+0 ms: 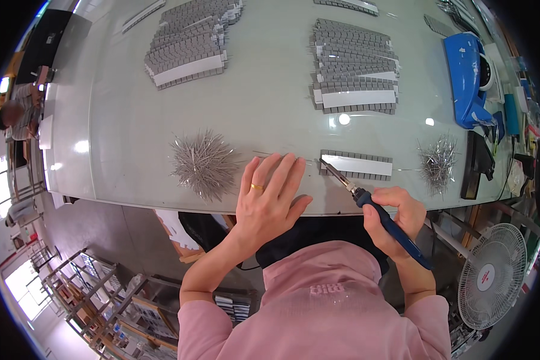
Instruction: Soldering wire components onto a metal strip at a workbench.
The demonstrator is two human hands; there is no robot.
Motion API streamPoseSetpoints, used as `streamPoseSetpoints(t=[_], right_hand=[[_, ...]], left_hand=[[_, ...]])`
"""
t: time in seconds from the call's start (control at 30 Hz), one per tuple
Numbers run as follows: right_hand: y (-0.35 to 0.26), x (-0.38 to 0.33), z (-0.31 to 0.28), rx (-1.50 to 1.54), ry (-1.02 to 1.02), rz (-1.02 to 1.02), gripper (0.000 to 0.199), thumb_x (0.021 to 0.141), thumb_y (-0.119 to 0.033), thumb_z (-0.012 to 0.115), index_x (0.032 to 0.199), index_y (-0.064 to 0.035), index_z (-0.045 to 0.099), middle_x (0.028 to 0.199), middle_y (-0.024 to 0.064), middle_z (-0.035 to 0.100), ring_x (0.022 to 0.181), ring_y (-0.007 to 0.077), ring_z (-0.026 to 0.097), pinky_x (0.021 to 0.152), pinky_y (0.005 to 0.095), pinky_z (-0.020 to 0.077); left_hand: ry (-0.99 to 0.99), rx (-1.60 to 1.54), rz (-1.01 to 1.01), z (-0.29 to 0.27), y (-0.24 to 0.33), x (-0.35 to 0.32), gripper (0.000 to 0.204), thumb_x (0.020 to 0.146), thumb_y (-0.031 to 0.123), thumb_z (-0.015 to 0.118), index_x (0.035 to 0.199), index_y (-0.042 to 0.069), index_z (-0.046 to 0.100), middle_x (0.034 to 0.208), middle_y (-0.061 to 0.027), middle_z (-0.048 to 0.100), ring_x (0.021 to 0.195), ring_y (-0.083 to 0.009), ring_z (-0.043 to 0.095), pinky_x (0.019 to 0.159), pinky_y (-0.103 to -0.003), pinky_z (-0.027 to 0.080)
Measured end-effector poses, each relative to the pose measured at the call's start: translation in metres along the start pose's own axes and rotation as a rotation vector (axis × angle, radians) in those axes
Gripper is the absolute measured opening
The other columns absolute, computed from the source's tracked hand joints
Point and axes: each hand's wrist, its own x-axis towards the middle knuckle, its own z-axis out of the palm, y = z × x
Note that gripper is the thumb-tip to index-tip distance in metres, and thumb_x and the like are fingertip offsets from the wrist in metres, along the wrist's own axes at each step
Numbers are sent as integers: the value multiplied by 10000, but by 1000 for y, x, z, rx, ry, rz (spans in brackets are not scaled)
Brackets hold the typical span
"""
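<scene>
My right hand (405,216) is wrapped round the dark blue handle of a soldering iron (389,227). The iron's tip touches or hovers just over the left end of a grey segmented strip with a white band (359,163); which of the two I cannot tell. My left hand (265,201) lies flat near the table's front edge, fingers stretched out over a thin wire (305,163) that points toward that same end. Whether the fingertips press on the wire is unclear. Left of this hand is a bristling heap of thin metal wires (204,165).
A smaller wire heap (438,162) sits right of the strip, a wire from it reaching the strip. Stacked strips lie farther back, left (189,69) and right (357,99). A blue device (462,81) and a black box (473,165) line the right side, a fan (492,276) below.
</scene>
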Motion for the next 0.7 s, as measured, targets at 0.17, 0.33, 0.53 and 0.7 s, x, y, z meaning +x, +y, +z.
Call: streamPoseSetpoints(t=[0.17,0.33,0.53,0.7], right_hand=[[-2,3,2,-4,-5,-12,236,689,-57,778,846,-11,608,724,140,655,621,266,659,585,305,529],[-5,6,2,-13,-29,14,230,685,-53,776,838,-10,611,713,131,649,616,260,660,576,303,525],[-7,8,4,-10,-34,28,218,683,-42,771,825,-10,608,704,119,644,600,253,654,559,298,516],[-9,10,5,-28,-48,15,218,680,-34,766,819,-17,599,683,114,628,574,259,637,535,300,505]], left_hand=[[-6,7,11,-1,0,1,560,742,292,730,1234,52,611,1270,-80,544,1187,-270,480,1014,-486,374],[-15,8,20,-1,0,1,565,735,289,735,1234,55,610,1272,-77,541,1189,-270,474,1023,-486,368],[-27,7,23,-2,0,2,571,727,285,738,1233,55,609,1268,-76,541,1191,-272,469,1030,-487,362],[-25,12,19,-1,0,1,574,728,290,734,1238,60,608,1268,-75,543,1194,-269,467,1033,-485,359]])
